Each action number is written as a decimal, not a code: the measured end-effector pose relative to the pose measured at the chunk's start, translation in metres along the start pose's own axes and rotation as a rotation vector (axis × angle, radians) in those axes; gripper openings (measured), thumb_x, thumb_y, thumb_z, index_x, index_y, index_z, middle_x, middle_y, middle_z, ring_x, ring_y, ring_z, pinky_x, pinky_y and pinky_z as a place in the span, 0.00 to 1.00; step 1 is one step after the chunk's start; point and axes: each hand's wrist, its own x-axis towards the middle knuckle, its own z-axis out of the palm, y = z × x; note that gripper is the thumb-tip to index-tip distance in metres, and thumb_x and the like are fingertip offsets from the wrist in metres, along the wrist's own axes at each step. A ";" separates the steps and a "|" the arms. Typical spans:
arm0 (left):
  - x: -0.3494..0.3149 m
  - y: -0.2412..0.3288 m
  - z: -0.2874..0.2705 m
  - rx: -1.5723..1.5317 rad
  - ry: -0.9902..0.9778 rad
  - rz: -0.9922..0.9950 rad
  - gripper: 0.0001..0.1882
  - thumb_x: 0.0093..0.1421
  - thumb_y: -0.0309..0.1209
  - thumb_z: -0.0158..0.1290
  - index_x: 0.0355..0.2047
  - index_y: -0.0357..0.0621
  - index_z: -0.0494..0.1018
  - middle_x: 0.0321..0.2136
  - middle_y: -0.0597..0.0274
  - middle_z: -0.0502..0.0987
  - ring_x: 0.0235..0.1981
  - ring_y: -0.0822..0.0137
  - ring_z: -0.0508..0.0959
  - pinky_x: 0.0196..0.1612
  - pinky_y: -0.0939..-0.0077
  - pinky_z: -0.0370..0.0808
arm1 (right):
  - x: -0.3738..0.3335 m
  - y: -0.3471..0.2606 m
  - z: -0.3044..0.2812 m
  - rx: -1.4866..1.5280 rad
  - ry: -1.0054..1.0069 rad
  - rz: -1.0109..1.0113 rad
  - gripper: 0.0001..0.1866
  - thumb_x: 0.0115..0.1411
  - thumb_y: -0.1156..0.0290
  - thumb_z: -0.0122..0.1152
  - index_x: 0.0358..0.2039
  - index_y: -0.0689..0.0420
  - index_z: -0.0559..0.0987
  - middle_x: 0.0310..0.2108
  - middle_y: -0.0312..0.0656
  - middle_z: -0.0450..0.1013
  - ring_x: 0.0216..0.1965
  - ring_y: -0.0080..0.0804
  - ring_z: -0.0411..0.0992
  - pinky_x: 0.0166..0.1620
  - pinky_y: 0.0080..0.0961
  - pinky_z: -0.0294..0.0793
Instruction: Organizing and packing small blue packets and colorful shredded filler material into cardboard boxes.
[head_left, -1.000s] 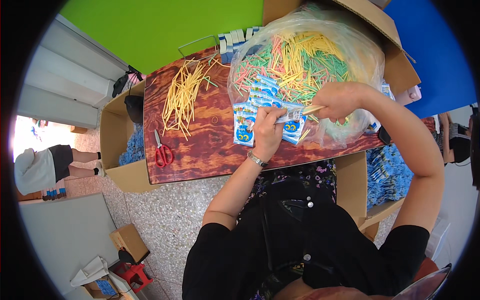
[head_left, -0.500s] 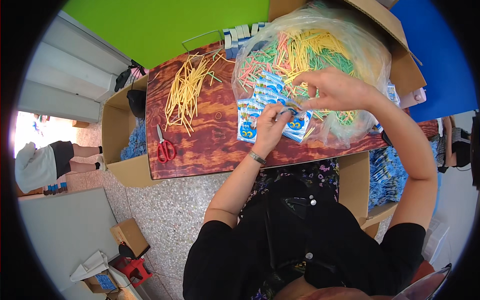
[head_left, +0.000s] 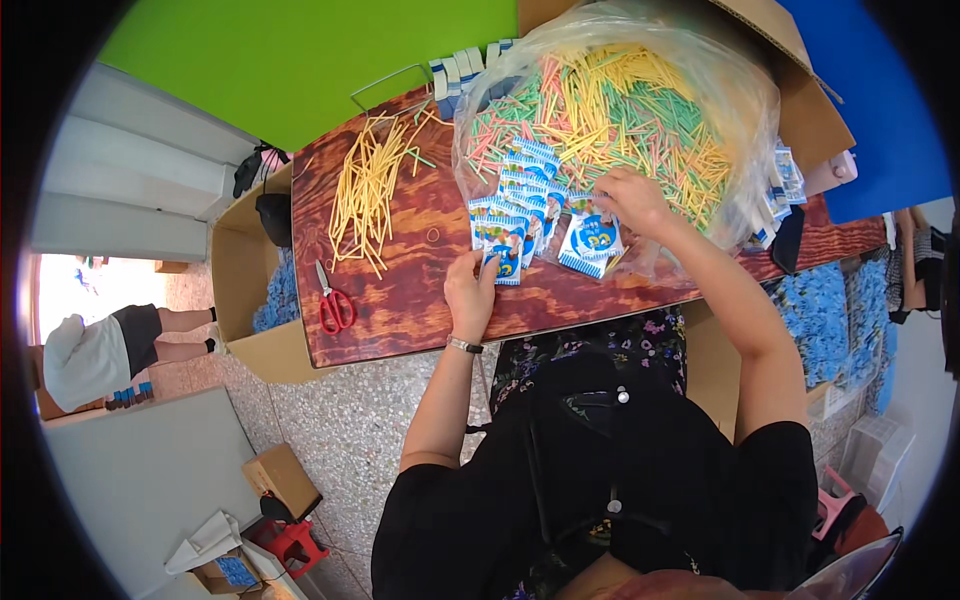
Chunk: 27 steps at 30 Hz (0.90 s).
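The left hand (head_left: 470, 290) pinches the lower edge of a small blue-and-white printed sachet (head_left: 505, 262), the nearest in a fanned row of such sachets (head_left: 520, 195) lying on the reddish wood-grain table (head_left: 400, 310). The right hand (head_left: 630, 200) rests, fingers curled, on pastel plastic sticks (head_left: 620, 110) in a clear plastic bag (head_left: 745, 130); whether it holds any cannot be told. Loose yellow sticks (head_left: 365, 190) and red-handled scissors (head_left: 335, 300) lie well to the left.

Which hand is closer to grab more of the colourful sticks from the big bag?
The right hand. It already rests at the edge of the clear plastic bag of colourful sticks. The left hand is lower on the wooden table, touching a blue-and-white packet.
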 end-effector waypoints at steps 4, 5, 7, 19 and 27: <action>0.004 0.043 -0.003 0.268 0.191 0.192 0.20 0.54 0.31 0.61 0.46 0.40 0.73 0.43 0.52 0.73 0.43 0.55 0.72 0.43 0.64 0.70 | -0.012 -0.001 -0.021 -0.049 0.084 -0.091 0.06 0.57 0.65 0.58 0.33 0.49 0.79 0.33 0.38 0.73 0.40 0.39 0.73 0.39 0.36 0.75; 0.008 0.057 -0.002 0.217 0.206 0.301 0.23 0.54 0.31 0.61 0.49 0.39 0.71 0.47 0.51 0.71 0.47 0.53 0.70 0.47 0.63 0.68 | -0.017 -0.002 -0.029 -0.038 0.100 -0.101 0.06 0.58 0.64 0.56 0.32 0.49 0.78 0.32 0.38 0.73 0.39 0.39 0.73 0.39 0.36 0.75; 0.009 0.085 0.004 0.054 0.126 0.404 0.27 0.53 0.32 0.62 0.51 0.37 0.68 0.49 0.49 0.69 0.50 0.49 0.67 0.51 0.61 0.66 | -0.026 -0.012 -0.035 0.142 0.163 -0.147 0.05 0.57 0.68 0.58 0.34 0.52 0.78 0.31 0.40 0.73 0.37 0.42 0.73 0.38 0.36 0.74; 0.029 0.122 0.045 -0.373 -0.438 0.119 0.14 0.52 0.33 0.65 0.21 0.35 0.74 0.14 0.67 0.72 0.16 0.80 0.66 0.19 0.79 0.63 | -0.062 -0.031 -0.070 0.759 0.041 0.017 0.10 0.57 0.67 0.61 0.38 0.58 0.78 0.27 0.45 0.75 0.26 0.33 0.74 0.31 0.29 0.71; 0.037 0.116 0.062 -0.496 -0.419 0.073 0.19 0.50 0.33 0.66 0.17 0.39 0.66 0.14 0.67 0.68 0.17 0.77 0.64 0.20 0.79 0.63 | 0.005 0.105 -0.074 0.353 0.204 0.139 0.11 0.59 0.68 0.57 0.41 0.58 0.79 0.37 0.44 0.78 0.37 0.38 0.77 0.40 0.32 0.75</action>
